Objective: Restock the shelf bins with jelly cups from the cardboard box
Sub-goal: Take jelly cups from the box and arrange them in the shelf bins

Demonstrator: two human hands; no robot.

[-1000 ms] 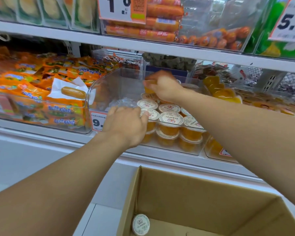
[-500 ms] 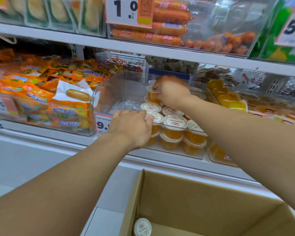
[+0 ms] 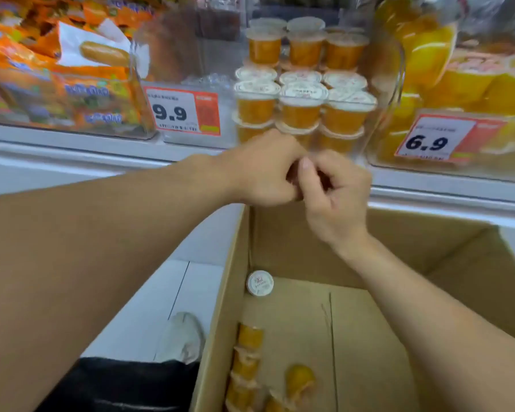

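Below the curled fingers [image 3: 305, 168], on the floor of the cardboard box [image 3: 354, 337], the jelly cups [image 3: 250, 337] are lying on their sides, and one is standing with its lid up. Both hands, left hand [image 3: 265, 171] and right hand [image 3: 336, 191], are meeting above the box rim with fingers curled together; whether they are pinching something I cannot tell. Beyond the fingers, the shelf bin [image 3: 396, 84] is holding stacked cups. The cups are probably light and slippery, with thin foil lids, so gripping the side wall seems best. Price tags are reading 9.9 [image 3: 170, 113] and 6.9 [image 3: 427, 143].
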